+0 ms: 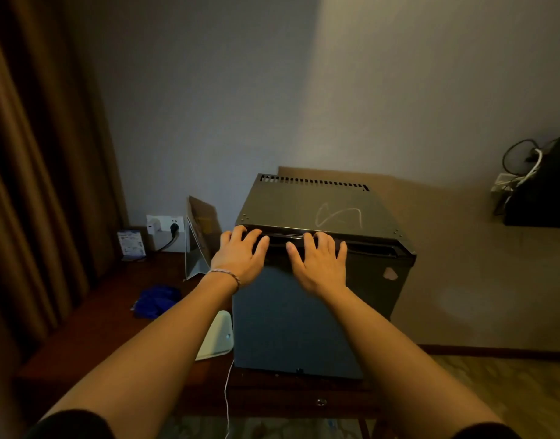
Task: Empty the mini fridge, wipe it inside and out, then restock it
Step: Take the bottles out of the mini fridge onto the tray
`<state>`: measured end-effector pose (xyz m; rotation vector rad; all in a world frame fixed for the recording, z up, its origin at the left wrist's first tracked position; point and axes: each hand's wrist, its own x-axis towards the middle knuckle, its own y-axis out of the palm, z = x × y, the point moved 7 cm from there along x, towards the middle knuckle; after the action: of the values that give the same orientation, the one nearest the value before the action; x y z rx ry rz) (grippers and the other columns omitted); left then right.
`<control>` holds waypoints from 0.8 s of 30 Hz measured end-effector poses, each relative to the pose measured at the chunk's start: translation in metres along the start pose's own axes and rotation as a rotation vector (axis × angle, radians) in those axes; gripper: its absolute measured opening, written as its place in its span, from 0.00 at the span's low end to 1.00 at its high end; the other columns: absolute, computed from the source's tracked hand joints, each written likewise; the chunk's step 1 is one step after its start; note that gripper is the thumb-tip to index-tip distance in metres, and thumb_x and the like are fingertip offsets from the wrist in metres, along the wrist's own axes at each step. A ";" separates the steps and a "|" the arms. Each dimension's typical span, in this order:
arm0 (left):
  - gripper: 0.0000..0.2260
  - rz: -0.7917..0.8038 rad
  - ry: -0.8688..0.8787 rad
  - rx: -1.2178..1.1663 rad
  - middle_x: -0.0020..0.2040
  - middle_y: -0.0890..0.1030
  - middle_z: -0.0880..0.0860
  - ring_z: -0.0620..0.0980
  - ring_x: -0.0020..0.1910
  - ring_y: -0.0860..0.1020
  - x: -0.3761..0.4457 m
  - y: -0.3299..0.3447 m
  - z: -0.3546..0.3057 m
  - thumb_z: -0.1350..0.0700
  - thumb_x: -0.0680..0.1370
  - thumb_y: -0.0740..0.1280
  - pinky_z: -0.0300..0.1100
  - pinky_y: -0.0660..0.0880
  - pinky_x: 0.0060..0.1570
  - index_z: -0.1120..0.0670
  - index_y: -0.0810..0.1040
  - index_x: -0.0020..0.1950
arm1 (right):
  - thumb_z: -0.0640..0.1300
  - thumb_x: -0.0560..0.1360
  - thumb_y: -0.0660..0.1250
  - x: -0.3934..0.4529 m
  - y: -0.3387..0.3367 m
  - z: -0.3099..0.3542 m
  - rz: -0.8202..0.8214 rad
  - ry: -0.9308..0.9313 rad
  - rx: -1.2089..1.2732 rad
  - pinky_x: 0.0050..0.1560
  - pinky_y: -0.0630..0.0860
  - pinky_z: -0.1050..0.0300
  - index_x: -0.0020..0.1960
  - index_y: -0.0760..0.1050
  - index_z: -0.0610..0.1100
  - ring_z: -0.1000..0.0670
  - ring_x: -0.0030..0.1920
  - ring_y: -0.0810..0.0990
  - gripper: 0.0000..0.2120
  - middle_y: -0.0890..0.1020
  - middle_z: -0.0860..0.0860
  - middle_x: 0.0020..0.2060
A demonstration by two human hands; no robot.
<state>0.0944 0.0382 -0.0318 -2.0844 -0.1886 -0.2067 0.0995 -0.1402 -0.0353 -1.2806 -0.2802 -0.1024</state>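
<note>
A person reaches both bare arms forward to a boxy dark grey metal mini fridge point(323, 248) standing on a dark reddish-brown wooden desk point(98, 318). The left hand point(239, 258) and the right hand point(320, 264) lie side by side on the top front edge of the fridge, where the door meets the lid. The fingers of each hand curl over the upper lip of the door into the narrow dark gap, so both hands grip that edge; the fingertips themselves are hidden in the slot. The door appears closed or very nearly so.

A thin braided bracelet point(225, 275) circles the left wrist. Beyond the hands, on the fridge's top panel, runs a looping pale chalk-like scribble point(339, 215), and farther back a row of vent slots point(313, 181).

Left of the left hand, a folded card stand point(198, 239) rises from the desk, with a white wall socket and black plug point(171, 229) behind it and a small printed leaflet point(131, 243) farther left. Below that hand's forearm lies a crumpled blue cloth point(158, 301), and a white plastic object point(218, 337) sits just beside the fridge's lower left side. A thin white cord point(227, 397) hangs over the desk's front edge.
</note>
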 end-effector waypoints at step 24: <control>0.25 -0.054 -0.058 -0.295 0.45 0.77 0.59 0.55 0.48 0.75 -0.193 -0.004 -0.078 0.48 0.85 0.53 0.54 0.71 0.58 0.67 0.78 0.48 | 0.64 0.80 0.54 -0.164 -0.083 -0.020 0.172 -0.160 -0.071 0.71 0.60 0.31 0.72 0.66 0.41 0.39 0.73 0.63 0.32 0.66 0.43 0.71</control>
<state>-0.0993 -0.0368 -0.0338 -2.3815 -0.2626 -0.2166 -0.0742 -0.1964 -0.0063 -1.3802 -0.3039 0.1380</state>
